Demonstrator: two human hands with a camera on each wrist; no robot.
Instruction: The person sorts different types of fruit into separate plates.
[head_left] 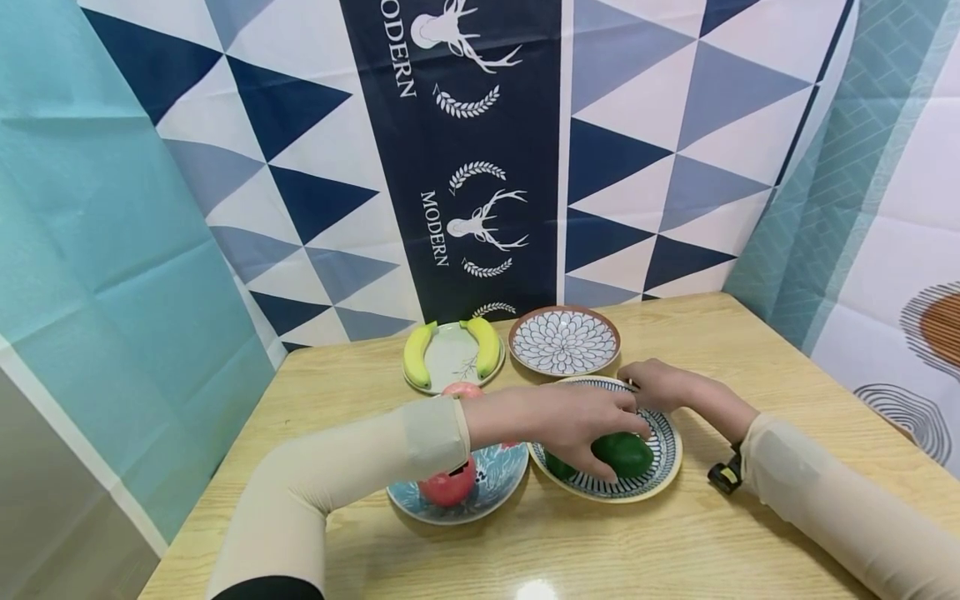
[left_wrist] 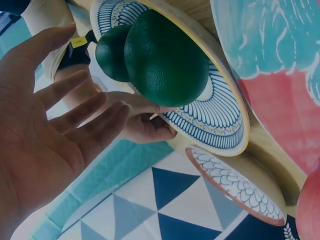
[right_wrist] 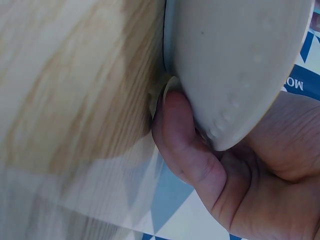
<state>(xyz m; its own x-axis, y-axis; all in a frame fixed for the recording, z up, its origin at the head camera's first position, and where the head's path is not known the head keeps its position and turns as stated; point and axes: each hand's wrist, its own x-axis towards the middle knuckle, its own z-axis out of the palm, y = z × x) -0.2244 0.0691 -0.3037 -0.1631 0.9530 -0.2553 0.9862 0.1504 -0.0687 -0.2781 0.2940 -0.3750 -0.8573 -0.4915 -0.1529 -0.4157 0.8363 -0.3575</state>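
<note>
My left hand (head_left: 581, 421) hovers over a white plate with dark blue striped patterning and a yellowish rim (head_left: 670, 468). Its fingers are spread and hold nothing. On that plate lie a large dark green fruit (head_left: 628, 454) and a smaller one (head_left: 558, 467), partly hidden in the head view by the left hand; the left wrist view shows the large fruit (left_wrist: 165, 60) beside the small fruit (left_wrist: 112, 54). At the plate's far right edge my right hand (head_left: 660, 385) grips the rim. In the right wrist view, curled fingers (right_wrist: 182, 125) lie under the plate's pale underside (right_wrist: 235, 60).
Left of it stands a blue plate (head_left: 502, 492) with a red round fruit (head_left: 450, 485) and others half covered by my left forearm. Behind are a pale plate (head_left: 450, 354) with two bananas (head_left: 486, 346) and a brown-rimmed petal-patterned plate (head_left: 564, 340). A patterned curtain (head_left: 480, 167) hangs behind the table.
</note>
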